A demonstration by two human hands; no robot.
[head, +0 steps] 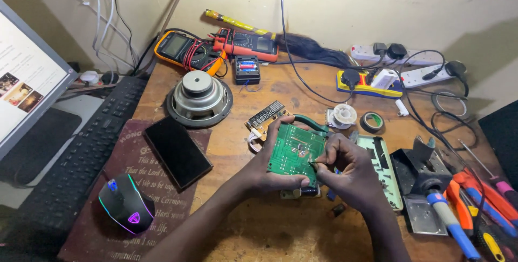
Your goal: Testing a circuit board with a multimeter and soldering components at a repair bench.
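now: green circuit board (294, 154) gripped upright-tilted in left hand (264, 173), long axis vertical; right hand (350, 167) pinched shut at board's right edge, touching, nearer than left to solder face.

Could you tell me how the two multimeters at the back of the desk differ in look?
The orange multimeter has a yellow-orange case around a dark face, while the red multimeter has a red case. The orange one lies nearer the keyboard, angled; the red one lies to its right, closer to the wall. Both lie flat, tangled in red and black leads.

The monitor (27, 78) runs off the left edge.
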